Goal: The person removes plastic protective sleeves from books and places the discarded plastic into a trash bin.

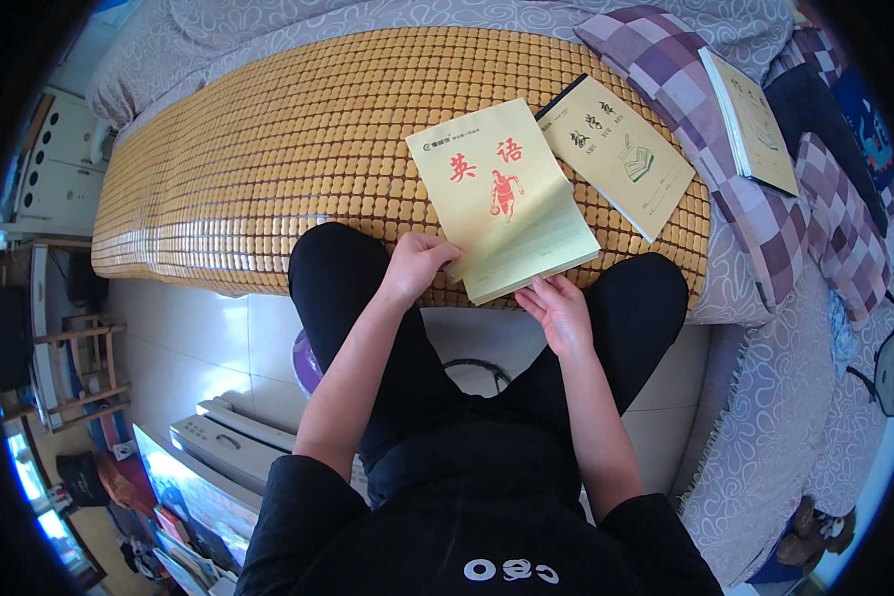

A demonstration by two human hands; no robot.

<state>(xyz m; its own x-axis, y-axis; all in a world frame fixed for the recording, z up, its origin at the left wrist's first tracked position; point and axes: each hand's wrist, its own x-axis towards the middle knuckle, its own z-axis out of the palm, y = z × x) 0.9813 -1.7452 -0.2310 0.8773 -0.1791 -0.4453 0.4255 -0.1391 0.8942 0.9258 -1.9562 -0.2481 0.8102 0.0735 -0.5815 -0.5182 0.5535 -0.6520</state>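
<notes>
A stack of exercise books (503, 186) with yellow paper covers lies tilted before me, over the edge of the tiled seat mat. The top cover bears red writing and a red figure of a player. My left hand (422, 267) pinches the lower left corner of that cover and bends it up, so ruled-looking sheets show beneath. My right hand (556, 304) touches the bottom edge of the stack, thumb on top and fingers partly hidden. Right of it lies a second exercise book (626, 160) with a black spine and a green book drawing.
The mat (268, 149) covers a sofa. A checked cushion (659, 63) and another pile of exercise books (752, 123) are at the right. A purple basin (307, 361) stands on the floor (194, 328) by my left leg. A wooden rack (89, 365) is at the left.
</notes>
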